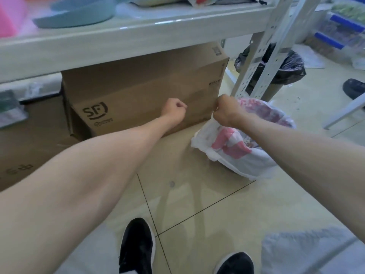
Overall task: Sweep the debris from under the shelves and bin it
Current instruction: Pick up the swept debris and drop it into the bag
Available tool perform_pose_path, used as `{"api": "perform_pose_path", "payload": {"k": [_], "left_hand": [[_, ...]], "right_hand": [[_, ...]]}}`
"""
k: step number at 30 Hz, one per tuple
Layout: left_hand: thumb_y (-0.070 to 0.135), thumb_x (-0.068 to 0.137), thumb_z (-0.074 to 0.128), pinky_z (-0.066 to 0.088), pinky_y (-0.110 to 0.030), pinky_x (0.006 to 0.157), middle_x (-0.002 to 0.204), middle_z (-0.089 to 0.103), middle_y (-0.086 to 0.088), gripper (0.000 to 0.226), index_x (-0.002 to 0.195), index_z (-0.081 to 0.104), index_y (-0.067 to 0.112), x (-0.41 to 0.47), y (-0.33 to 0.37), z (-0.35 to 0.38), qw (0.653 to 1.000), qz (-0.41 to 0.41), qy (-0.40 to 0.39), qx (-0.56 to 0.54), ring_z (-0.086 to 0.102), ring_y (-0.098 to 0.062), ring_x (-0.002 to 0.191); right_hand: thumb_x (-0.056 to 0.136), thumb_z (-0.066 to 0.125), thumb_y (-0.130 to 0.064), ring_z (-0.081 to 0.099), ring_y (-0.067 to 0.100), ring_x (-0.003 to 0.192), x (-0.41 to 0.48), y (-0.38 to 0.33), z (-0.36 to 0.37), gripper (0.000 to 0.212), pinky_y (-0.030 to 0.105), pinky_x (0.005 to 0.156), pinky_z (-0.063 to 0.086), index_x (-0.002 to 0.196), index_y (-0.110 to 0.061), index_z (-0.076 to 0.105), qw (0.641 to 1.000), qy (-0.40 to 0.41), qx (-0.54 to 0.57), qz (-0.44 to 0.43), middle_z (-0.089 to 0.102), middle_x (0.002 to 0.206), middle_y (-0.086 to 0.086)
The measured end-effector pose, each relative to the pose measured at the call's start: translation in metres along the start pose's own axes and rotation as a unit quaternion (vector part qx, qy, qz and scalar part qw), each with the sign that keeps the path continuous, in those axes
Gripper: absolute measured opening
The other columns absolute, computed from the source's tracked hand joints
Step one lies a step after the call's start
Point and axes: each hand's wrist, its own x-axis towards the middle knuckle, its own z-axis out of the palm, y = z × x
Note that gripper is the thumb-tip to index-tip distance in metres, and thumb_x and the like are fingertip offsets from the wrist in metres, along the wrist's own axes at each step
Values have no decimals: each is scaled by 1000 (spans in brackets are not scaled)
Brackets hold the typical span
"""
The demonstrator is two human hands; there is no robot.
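Observation:
A brown cardboard box [142,91] stands on the tiled floor under the white shelf [118,36]. My left hand [173,110] is a closed fist against the box's front face, and I see nothing in it. My right hand [225,109] is closed on the top edge of a white and pink plastic bag [237,151] that sits on the floor by the box's right corner. Behind the shelf's metal post [262,56] stands a bin lined with a black bag [286,66]. No broom or debris is visible.
A second cardboard box [29,139] lies at the left under the shelf. A blue basin [79,10] rests on the shelf top. My black shoes [136,248] stand on the tiles at the bottom. Another person's dark shoe [353,88] is at the right edge.

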Motion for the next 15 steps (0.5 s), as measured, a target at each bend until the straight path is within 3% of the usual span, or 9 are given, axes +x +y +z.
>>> {"api": "perform_pose_path", "payload": {"k": [2,5,8,10,12,15], "left_hand": [[1,89,53,43,-23,91,114,68,-9,25,102,72,10,1,-50,-15,996,-24,6,85,59,-25,111],[-4,84,58,42,-21,89,120,65,-10,33,112,69,10,-5,-123,-27,978,-63,-67,189,58,-24,112],[-3,80,63,43,-21,83,123,60,-5,45,119,65,19,-11,-178,-23,951,-71,-158,257,57,-20,102],[0,77,66,44,-23,85,125,56,-1,54,124,60,24,-12,-202,-11,940,-57,-195,273,54,-17,99],[1,78,64,45,-28,95,129,52,-1,60,132,54,24,-10,-214,2,943,-45,-198,264,54,-19,110],[3,82,56,42,-34,104,137,45,0,60,138,46,23,-2,-216,18,953,-17,-162,256,48,-23,126]], "right_hand": [[79,52,-3,63,33,90,1,-11,37,15,36,76,54,92,-2,60,999,-44,4,-21,65,99,17],[81,59,-8,64,33,101,-12,-21,111,22,37,90,52,101,-5,66,982,-181,-28,-48,67,107,17],[81,65,-15,61,30,104,-41,-18,184,31,27,85,47,111,-9,61,965,-257,-28,-40,63,114,12],[80,69,-17,57,30,107,-60,-15,224,43,29,85,46,119,-10,55,954,-296,-18,-39,55,120,12],[81,68,-17,55,33,106,-73,-16,253,46,33,83,47,122,-8,49,952,-303,-20,-45,48,120,12],[86,56,-7,56,36,101,-76,-18,270,32,33,72,41,117,-7,48,969,-239,-24,-53,48,115,14]]}}
